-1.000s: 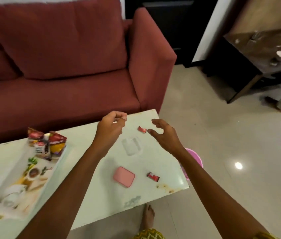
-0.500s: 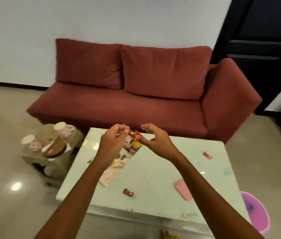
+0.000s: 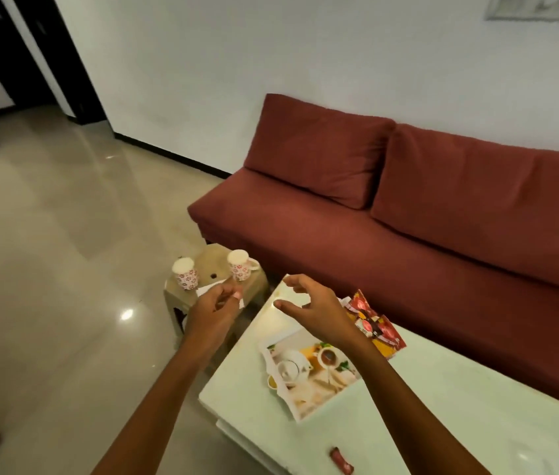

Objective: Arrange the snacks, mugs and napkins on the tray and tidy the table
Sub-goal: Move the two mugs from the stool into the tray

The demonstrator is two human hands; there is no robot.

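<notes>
The bare tiled floor [image 3: 65, 269] fills the view from 7 to 10 o'clock and is the widest free room for stepping around. The red sofa [image 3: 425, 241] runs from 1 to 4 o'clock, close behind the pale table [image 3: 459, 423], which lies at 5 o'clock with its left corner pointing toward a small stool [image 3: 213, 260] just left of centre. Only a narrow gap of floor separates that corner from the stool. The tray [image 3: 309, 385] sits on the table's left end near the edge, its printed face mostly bare. The left hand [image 3: 214, 311] reaches over the stool with fingers curled in; something pinkish shows at the fingertips, but I cannot tell whether it is pinching anything. The right hand [image 3: 319, 311] hovers above the tray's far end, fingers spread and loosely bent, holding nothing. The snack packets [image 3: 374, 323] are heaped at the tray's 1 o'clock end, so the snacks look placed. The two mugs [image 3: 185, 276] stand upright on the stool, the handled one [image 3: 239, 265] at 2 o'clock from the other, and a white napkin [image 3: 204, 290] lies partly under the left hand. The step in hand appears to be fetching mugs and napkin. The next move calls for a firm grip round one mug, lifting it clear of its neighbour and across the gap onto the tray's bare part. Two small wrappers [image 3: 341, 460] lie loose near the table's near edge at 5 o'clock, waiting to be tidied.
</notes>
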